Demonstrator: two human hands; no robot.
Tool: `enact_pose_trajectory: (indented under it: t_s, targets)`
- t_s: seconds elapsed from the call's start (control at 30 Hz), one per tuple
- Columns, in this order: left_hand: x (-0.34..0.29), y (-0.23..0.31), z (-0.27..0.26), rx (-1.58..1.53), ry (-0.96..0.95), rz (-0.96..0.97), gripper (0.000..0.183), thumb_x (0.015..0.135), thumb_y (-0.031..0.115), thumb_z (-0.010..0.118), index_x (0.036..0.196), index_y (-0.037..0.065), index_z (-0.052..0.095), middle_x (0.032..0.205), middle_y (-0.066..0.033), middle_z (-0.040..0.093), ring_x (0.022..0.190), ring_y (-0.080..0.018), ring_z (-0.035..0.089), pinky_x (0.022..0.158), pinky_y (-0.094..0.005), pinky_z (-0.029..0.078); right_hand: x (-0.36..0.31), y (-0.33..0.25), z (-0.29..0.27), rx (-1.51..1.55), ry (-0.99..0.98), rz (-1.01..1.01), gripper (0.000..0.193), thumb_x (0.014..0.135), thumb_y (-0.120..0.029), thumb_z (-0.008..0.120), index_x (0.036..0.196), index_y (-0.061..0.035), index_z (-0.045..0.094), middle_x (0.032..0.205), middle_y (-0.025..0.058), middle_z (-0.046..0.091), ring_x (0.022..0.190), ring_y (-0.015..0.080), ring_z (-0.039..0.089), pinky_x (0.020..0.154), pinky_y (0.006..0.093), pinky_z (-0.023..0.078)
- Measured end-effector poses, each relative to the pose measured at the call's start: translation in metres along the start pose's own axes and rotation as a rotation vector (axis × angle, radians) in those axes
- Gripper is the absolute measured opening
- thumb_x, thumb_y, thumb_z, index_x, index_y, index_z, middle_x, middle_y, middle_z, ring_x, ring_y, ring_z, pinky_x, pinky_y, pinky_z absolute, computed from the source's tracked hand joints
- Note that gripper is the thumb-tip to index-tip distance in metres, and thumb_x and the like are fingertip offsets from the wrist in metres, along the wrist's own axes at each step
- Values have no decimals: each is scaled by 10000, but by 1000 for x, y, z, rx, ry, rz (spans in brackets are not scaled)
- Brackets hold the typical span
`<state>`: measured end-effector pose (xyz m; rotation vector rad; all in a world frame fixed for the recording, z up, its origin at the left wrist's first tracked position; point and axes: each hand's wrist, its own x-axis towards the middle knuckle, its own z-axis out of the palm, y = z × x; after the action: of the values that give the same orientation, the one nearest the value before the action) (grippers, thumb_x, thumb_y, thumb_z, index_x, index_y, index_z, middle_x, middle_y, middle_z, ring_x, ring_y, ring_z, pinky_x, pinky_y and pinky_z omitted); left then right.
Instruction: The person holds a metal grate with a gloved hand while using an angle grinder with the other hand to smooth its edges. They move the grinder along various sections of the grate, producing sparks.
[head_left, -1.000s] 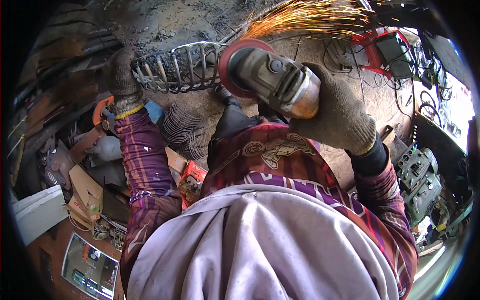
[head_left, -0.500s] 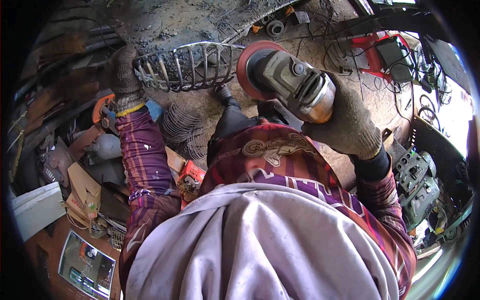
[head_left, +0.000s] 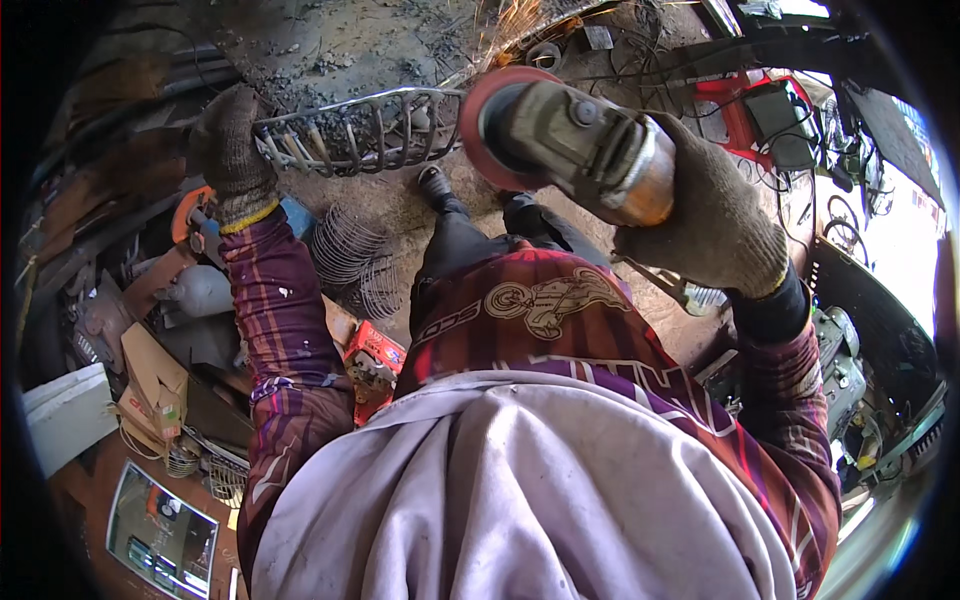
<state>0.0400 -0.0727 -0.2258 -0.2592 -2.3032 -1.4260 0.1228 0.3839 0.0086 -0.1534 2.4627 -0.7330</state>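
Note:
A curved rack of welded metal bars (head_left: 375, 138) lies at the edge of the dusty worktop in front of me. My left hand (head_left: 235, 150), in a brown knit glove with a yellow cuff, is closed on its left end; the fingertips are mostly hidden. My right hand (head_left: 715, 215), also gloved, grips the body of an angle grinder (head_left: 590, 145) with a worn orange-brown casing. Its reddish disc (head_left: 477, 125) meets the right end of the rack, and the exact contact is hidden. Orange sparks (head_left: 518, 22) fly away from there across the worktop.
Dark grit covers the worktop (head_left: 330, 50). Coiled wire (head_left: 345, 250) and a red box (head_left: 373, 365) lie at my left, near a grey cylinder (head_left: 203, 292) and cardboard (head_left: 155, 385). Toward the far right, cables trail near a red-framed machine (head_left: 775, 115). My feet are below the rack.
Sparks have appeared beyond the disc. The grinder has shifted slightly left and up in view, against the rack's right end. My left hand and the rack have moved a little left.

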Motion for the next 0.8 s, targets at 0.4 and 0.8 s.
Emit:
enact_pose_trajectory:
  t_s: [0.4,0.8]
  targets:
    - [16,45,8,409,55,660,269,849,67,663,1115,59,703,1034,-178,699,937,-334,702,821,-420,575,16,7,-6,140,-75,-128,753,564,-142,828,1265,-42,571,1109,152,693,1022,295,687,920,407,537]
    - [10,112,0,-73,-29,211,164,851,120,640,929,-23,660,848,-110,679,782,-234,645,743,-375,521,-16,23,-22,177,-26,57,716,583,-144,827,1248,-51,580,1099,152,694,1016,288,686,906,395,535]
